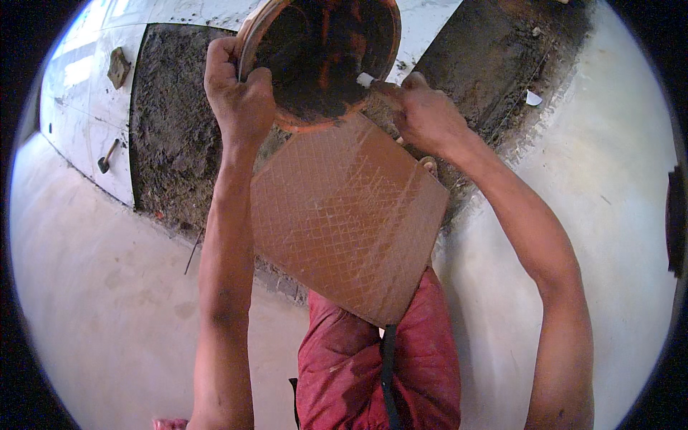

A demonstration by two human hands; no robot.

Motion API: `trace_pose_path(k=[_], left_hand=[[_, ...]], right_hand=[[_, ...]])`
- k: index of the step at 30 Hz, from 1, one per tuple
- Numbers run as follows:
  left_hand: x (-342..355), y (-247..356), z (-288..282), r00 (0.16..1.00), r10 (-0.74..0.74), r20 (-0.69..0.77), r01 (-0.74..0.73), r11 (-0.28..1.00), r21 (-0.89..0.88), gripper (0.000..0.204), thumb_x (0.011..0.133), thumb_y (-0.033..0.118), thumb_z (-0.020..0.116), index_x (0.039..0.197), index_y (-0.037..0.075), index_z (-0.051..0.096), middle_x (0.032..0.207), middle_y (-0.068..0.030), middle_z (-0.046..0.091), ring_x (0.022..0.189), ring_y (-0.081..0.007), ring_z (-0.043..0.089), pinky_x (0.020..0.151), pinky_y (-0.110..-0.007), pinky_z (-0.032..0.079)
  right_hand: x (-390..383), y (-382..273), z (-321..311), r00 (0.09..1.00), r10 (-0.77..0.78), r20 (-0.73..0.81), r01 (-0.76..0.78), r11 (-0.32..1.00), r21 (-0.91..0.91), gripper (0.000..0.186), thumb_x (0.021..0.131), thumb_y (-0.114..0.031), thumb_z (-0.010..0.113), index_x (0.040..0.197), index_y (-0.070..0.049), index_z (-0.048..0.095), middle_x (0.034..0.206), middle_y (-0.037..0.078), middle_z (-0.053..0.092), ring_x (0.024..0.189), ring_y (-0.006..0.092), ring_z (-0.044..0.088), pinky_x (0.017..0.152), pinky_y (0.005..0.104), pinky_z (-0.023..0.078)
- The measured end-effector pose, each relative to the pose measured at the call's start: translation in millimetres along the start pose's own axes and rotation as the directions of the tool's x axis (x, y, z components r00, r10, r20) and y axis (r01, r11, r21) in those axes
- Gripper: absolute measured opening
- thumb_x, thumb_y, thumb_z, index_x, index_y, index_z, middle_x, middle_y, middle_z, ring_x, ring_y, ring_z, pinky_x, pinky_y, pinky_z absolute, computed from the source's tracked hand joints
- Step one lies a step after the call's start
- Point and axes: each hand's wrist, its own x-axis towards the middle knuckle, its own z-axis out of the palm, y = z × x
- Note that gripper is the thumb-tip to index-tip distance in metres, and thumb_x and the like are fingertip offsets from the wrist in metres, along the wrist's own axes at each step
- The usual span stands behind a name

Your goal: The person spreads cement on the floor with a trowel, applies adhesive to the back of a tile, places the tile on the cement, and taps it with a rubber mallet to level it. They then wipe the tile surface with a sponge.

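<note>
My left hand (pixel 241 89) is closed on the left rim of an orange bucket (pixel 390 43), thumb toward the inside. The bucket tilts toward me, and dark, wet-looking material (pixel 308 79) coats its inner wall and bottom. At the bucket's right edge, my right hand (pixel 423 115) is closed round a small thing whose white end (pixel 365 79) points into the bucket; its kind is hidden by my fingers. Below the bucket, a square brown tile (pixel 344 215) with a grid-patterned face rests against my legs in red trousers.
Strips of dark, rough mortar or soil (pixel 179 122) lie to the left and at the far right. White tiles (pixel 93 93) cover the left, with a stone-like chunk (pixel 118 68) and a small hammer-like tool (pixel 107 158) on them. A white shard (pixel 533 98) lies near the pale floor (pixel 609 215).
</note>
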Motion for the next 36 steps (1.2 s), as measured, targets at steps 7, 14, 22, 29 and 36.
trace_pose_path(k=[7, 14, 22, 29, 36], left_hand=[[5, 1, 1, 0.996, 0.08, 0.048, -0.081, 0.997, 0.007, 0.021, 0.068, -0.005, 0.05, 0.088, 0.003, 0.05, 0.076, 0.0016, 0.046, 0.071, -0.0095, 0.043, 0.067, -0.025, 0.04], [4, 4, 15, 0.993, 0.08, 0.085, -0.076, 0.995, -0.059, 0.024, 0.068, -0.007, 0.049, 0.09, 0.003, 0.05, 0.08, -0.0002, 0.05, 0.073, -0.0096, 0.046, 0.07, -0.024, 0.042], [-2, 2, 24, 0.98, 0.15, 0.134, -0.156, 0.987, 0.04, 0.029, 0.068, -0.006, 0.049, 0.096, 0.001, 0.052, 0.083, -0.0039, 0.056, 0.076, -0.0119, 0.052, 0.073, -0.024, 0.044], [8, 2, 25, 0.95, 0.001, 0.314, 0.016, 0.999, -0.05, 0.03, 0.067, 0.011, 0.058, 0.095, 0.004, 0.055, 0.09, -0.0025, 0.059, 0.084, -0.0136, 0.051, 0.082, -0.028, 0.043], [14, 38, 37, 0.925, -0.017, 0.38, 0.102, 0.973, -0.205, 0.024, 0.058, 0.003, 0.053, 0.082, 0.004, 0.048, 0.082, -0.0041, 0.055, 0.083, -0.018, 0.051, 0.079, -0.032, 0.041]], right_hand=[[-20, -7, -11, 0.998, 0.036, -0.055, -0.029, 0.993, 0.111, 0.058, 0.08, -0.01, 0.059, 0.136, -0.022, 0.047, 0.111, 0.022, 0.053, 0.092, 0.0395, 0.061, 0.083, 0.0457, 0.052], [-19, 2, -10, 0.989, 0.039, -0.141, -0.01, 0.979, 0.203, 0.051, 0.082, -0.011, 0.059, 0.132, -0.016, 0.05, 0.114, 0.02, 0.055, 0.098, 0.0405, 0.06, 0.084, 0.0463, 0.051], [-36, 16, -10, 0.975, 0.151, -0.163, -0.143, 0.988, 0.064, 0.044, 0.085, -0.021, 0.057, 0.126, -0.008, 0.052, 0.1, 0.022, 0.064, 0.096, 0.0397, 0.062, 0.083, 0.0483, 0.05], [-11, 53, -47, 0.914, -0.055, -0.402, -0.076, 0.95, -0.303, 0.037, 0.084, -0.017, 0.055, 0.12, -0.009, 0.053, 0.092, 0.015, 0.06, 0.084, 0.0359, 0.064, 0.071, 0.0443, 0.053], [5, 54, -48, 0.964, -0.109, -0.243, -0.034, 0.853, -0.52, 0.037, 0.08, -0.012, 0.057, 0.117, -0.014, 0.057, 0.087, 0.012, 0.063, 0.076, 0.0311, 0.067, 0.062, 0.044, 0.055]])
